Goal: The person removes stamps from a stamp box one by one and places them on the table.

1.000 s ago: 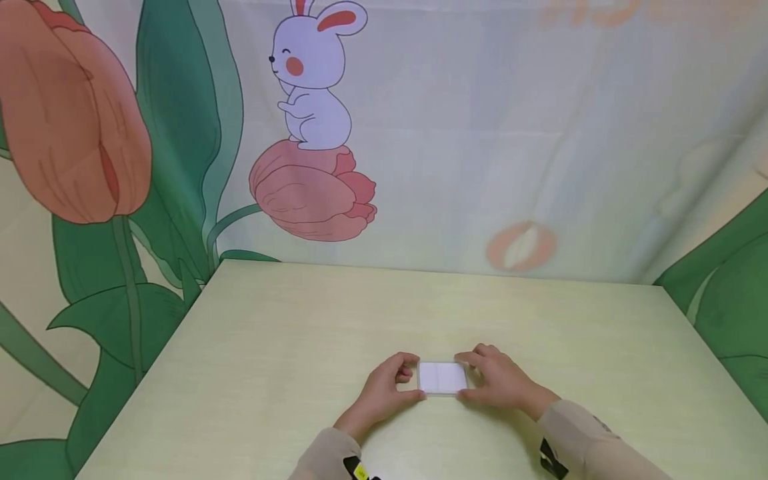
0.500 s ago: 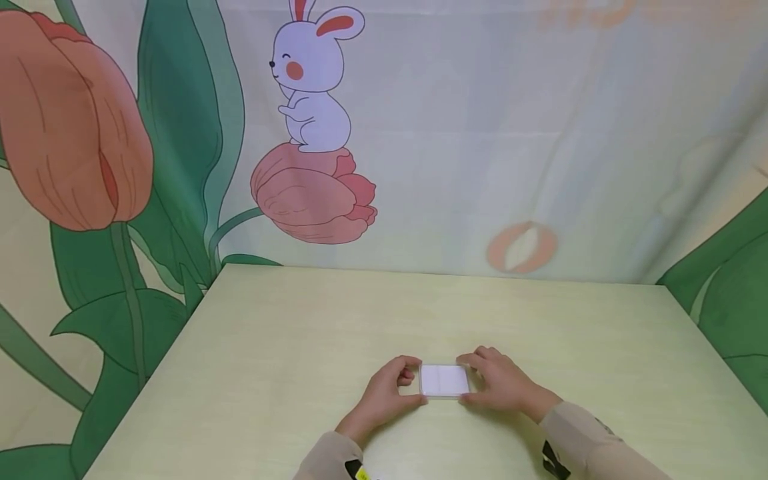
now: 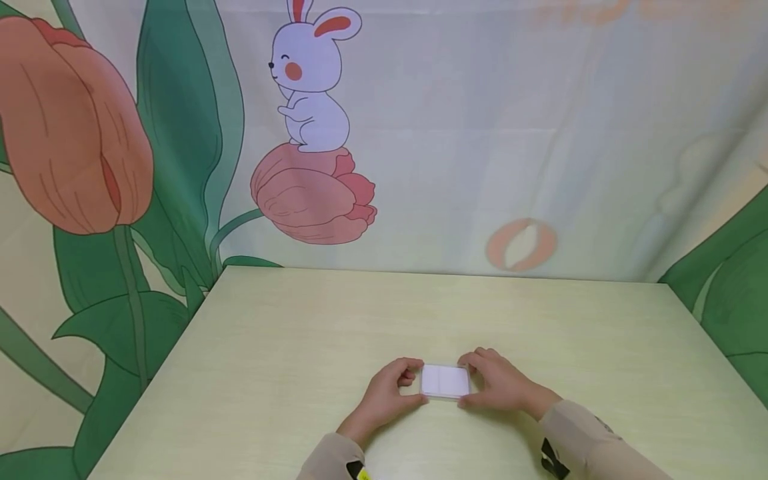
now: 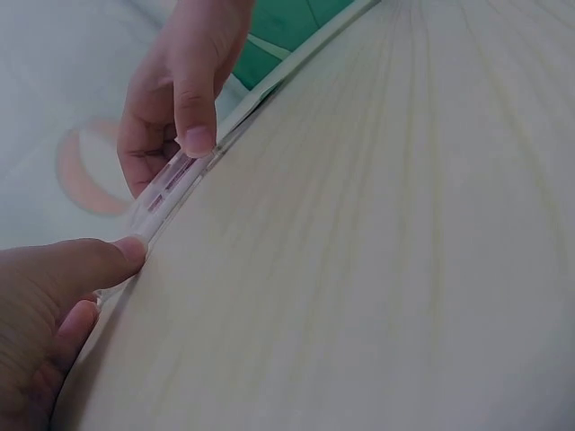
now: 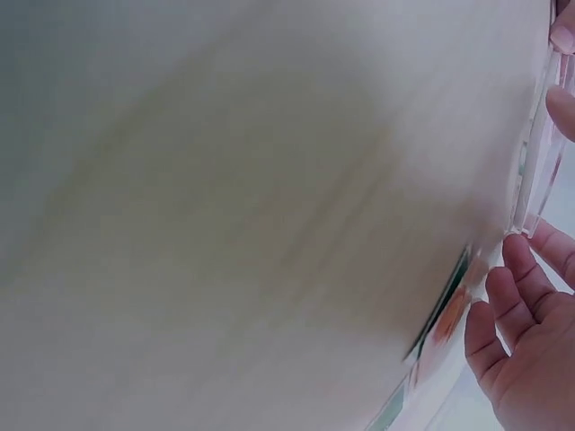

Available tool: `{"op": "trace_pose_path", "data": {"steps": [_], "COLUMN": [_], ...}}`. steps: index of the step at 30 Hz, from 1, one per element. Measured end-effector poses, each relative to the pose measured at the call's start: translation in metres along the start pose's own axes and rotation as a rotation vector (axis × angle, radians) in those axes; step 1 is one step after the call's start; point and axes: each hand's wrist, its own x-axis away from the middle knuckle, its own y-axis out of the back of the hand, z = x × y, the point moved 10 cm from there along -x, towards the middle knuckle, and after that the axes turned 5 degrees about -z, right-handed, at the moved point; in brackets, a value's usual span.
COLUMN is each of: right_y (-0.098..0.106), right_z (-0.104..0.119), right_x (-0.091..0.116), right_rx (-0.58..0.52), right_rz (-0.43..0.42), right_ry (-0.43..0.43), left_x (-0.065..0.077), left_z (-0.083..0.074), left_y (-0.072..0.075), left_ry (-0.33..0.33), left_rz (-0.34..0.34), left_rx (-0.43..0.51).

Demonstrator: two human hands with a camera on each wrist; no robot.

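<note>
A small flat clear plastic case (image 3: 445,381) with white contents lies low over the table between both hands. At its left end, my left hand (image 3: 384,393) pinches it, thumb at the near corner and index finger at the far one. My right hand (image 3: 498,381) holds the right end the same way, its other fingers loosely bent beyond it. In the left wrist view the case (image 4: 166,193) appears edge-on, with dark reddish marks along its side. The right wrist view catches the case (image 5: 537,148) at the edge, near the fingers (image 5: 512,314) of my right hand.
A pale wood-grain table (image 3: 288,333) spreads around the hands. Behind it hangs a printed cloth (image 3: 432,133) with a rabbit and tulips, meeting the table's far edge.
Both hands keep their hold on the case, which stays nearly in place. The whole head view has shifted slightly.
</note>
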Motion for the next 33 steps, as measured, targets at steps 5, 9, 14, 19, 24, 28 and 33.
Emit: {"op": "trace_pose_path", "data": {"steps": [5, 9, 14, 19, 24, 28, 33], "right_y": [0.0029, 0.0021, 0.0015, 0.0014, 0.0014, 0.0018, 0.0018], "right_z": [0.0003, -0.0024, -0.0026, -0.0028, -0.0038, -0.0047, -0.0064], "right_x": [0.0014, 0.0022, 0.0024, 0.0018, 0.0007, 0.0002, 0.0002], "right_rx": [0.002, 0.011, -0.008, -0.012, -0.018, -0.018, -0.032], "right_rz": [-0.011, -0.013, -0.018, -0.020, -0.018, -0.016, -0.009], "right_ry": [-0.004, -0.013, -0.017, -0.028, -0.026, -0.025, -0.042], "left_x": [-0.0004, -0.0007, -0.0010, -0.0014, -0.0018, -0.0025, -0.0030], "left_z": [-0.0011, -0.0014, -0.0012, -0.0004, -0.0006, -0.0022, -0.0028], "left_y": [-0.0019, -0.0033, -0.0027, -0.0020, -0.0012, -0.0005, -0.0009], "left_ry": [-0.008, -0.009, -0.001, 0.000, -0.004, -0.015, -0.009], "left_rz": [0.001, 0.004, 0.001, -0.003, -0.013, -0.024, -0.030], "left_rx": [0.000, -0.002, -0.005, -0.004, -0.009, -0.018, -0.023]}}
